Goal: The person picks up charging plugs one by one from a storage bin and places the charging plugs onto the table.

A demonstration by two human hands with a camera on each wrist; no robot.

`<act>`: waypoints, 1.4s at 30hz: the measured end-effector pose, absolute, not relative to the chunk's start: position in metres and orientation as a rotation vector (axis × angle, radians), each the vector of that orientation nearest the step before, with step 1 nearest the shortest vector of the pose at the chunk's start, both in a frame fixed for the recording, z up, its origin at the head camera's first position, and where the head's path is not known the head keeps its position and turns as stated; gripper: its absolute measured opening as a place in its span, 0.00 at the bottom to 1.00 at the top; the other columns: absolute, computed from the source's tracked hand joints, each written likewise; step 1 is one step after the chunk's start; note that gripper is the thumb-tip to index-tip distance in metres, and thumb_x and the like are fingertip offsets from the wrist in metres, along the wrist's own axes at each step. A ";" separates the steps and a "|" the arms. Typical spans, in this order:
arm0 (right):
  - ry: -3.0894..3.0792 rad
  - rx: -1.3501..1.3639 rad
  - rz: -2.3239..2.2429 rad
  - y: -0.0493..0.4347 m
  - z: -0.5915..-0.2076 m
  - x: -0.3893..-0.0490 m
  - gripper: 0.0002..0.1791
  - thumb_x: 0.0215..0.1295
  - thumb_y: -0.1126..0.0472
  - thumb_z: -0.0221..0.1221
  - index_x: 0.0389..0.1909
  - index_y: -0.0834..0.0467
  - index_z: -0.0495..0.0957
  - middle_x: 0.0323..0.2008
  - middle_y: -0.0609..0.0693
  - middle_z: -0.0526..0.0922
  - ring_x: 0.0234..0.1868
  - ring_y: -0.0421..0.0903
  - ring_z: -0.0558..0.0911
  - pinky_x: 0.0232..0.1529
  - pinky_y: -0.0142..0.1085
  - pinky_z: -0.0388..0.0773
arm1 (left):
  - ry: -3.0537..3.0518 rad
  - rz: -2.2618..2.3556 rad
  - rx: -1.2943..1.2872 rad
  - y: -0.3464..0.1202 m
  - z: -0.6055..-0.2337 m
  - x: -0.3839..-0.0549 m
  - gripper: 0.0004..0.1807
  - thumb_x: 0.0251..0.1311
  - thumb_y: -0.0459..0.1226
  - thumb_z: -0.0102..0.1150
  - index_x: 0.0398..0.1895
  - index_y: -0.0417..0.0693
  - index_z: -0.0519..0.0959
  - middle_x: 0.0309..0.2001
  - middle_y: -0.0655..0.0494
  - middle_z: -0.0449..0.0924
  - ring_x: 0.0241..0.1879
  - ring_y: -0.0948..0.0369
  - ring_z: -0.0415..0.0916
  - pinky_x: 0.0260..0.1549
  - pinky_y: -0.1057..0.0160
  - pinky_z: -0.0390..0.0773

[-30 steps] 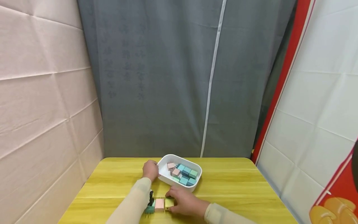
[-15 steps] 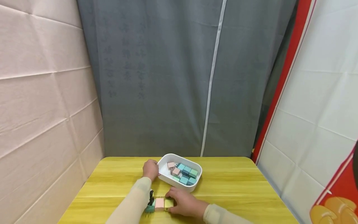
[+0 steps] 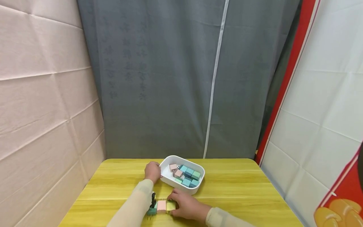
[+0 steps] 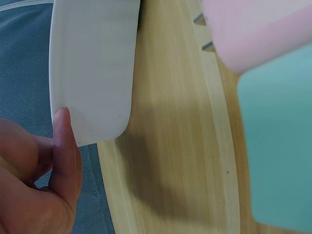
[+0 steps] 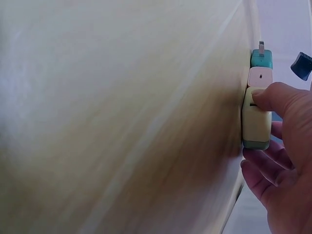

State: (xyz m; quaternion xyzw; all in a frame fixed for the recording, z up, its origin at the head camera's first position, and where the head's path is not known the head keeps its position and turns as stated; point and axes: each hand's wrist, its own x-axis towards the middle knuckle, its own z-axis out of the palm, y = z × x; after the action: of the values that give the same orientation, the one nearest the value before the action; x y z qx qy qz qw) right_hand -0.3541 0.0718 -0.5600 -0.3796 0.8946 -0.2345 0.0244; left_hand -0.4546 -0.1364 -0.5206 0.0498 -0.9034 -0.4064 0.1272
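My left hand (image 3: 152,172) holds the left end of a white plastic box (image 3: 165,180), with one finger laid along its rim in the left wrist view. Inside the box lie several plug chargers (image 3: 189,173) in pink, blue and green. Nearer to me, a row of chargers stands on the table. My right hand (image 3: 190,205) grips the yellow charger (image 5: 256,122) at the row's right end, its thumb on the near face. Directly left of it are a pink charger (image 3: 161,206) and a teal charger (image 3: 152,212) with metal prongs. My left sleeve hides what lies further left.
The wood-grain table (image 3: 241,189) reaches back to a grey curtain (image 3: 170,94). Pale cloth (image 3: 51,110) hangs on the left, white cloth with a red border (image 3: 320,104) on the right. A black object (image 3: 153,200) shows beside my left forearm.
The yellow charger in my right hand has edged very slightly left, closer against the pink one. My left hand and the box have stayed in place.
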 end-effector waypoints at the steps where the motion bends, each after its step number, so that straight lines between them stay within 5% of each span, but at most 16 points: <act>1: 2.765 -1.162 -0.732 0.072 -0.560 -0.354 0.24 0.65 0.52 0.80 0.60 0.45 0.85 0.46 0.36 0.73 0.38 0.30 0.72 0.38 0.24 0.77 | -2.630 -1.177 0.143 -0.136 -0.521 -0.454 0.15 0.68 0.22 0.55 0.51 0.25 0.88 0.46 0.32 0.89 0.37 0.44 0.89 0.22 0.63 0.89; 16: 2.802 -1.116 -0.789 0.074 -0.559 -0.351 0.26 0.68 0.44 0.77 0.62 0.48 0.83 0.49 0.39 0.74 0.42 0.32 0.74 0.44 0.27 0.79 | -2.642 -1.185 0.168 -0.135 -0.522 -0.453 0.15 0.68 0.22 0.56 0.51 0.25 0.88 0.45 0.32 0.90 0.38 0.44 0.88 0.23 0.62 0.90; 23: 2.949 -1.213 -1.017 0.081 -0.535 -0.367 0.12 0.76 0.58 0.71 0.54 0.54 0.82 0.46 0.46 0.82 0.44 0.44 0.84 0.44 0.29 0.85 | -2.622 -1.213 0.155 -0.135 -0.525 -0.456 0.15 0.68 0.22 0.56 0.51 0.25 0.88 0.44 0.32 0.89 0.33 0.48 0.87 0.20 0.65 0.87; 30: 3.071 -1.115 -0.878 0.086 -0.515 -0.405 0.14 0.73 0.61 0.73 0.54 0.58 0.82 0.47 0.53 0.84 0.46 0.51 0.86 0.46 0.36 0.87 | -2.627 -1.213 0.168 -0.138 -0.525 -0.457 0.14 0.69 0.22 0.56 0.51 0.25 0.88 0.46 0.32 0.89 0.33 0.47 0.88 0.20 0.64 0.88; 35: 3.050 -1.100 -0.573 0.085 -0.510 -0.426 0.16 0.72 0.61 0.73 0.57 0.60 0.85 0.49 0.55 0.84 0.45 0.44 0.84 0.51 0.38 0.87 | -2.628 -1.234 0.161 -0.138 -0.525 -0.457 0.15 0.69 0.22 0.55 0.51 0.25 0.88 0.46 0.32 0.89 0.32 0.49 0.87 0.21 0.64 0.88; 42: 2.901 -1.075 -0.470 0.077 -0.499 -0.446 0.12 0.66 0.65 0.76 0.49 0.61 0.90 0.42 0.53 0.91 0.38 0.39 0.81 0.46 0.34 0.86 | -2.639 -1.248 0.172 -0.138 -0.524 -0.458 0.16 0.69 0.22 0.55 0.53 0.25 0.88 0.46 0.32 0.89 0.33 0.50 0.86 0.22 0.64 0.88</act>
State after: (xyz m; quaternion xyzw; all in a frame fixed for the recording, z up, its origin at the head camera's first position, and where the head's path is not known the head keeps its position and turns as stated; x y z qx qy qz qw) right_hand -0.4457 0.0765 -0.4988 -0.3436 0.9270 -0.1501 0.0062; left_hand -0.4581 -0.1379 -0.5235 0.0584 -0.8972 -0.4242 0.1084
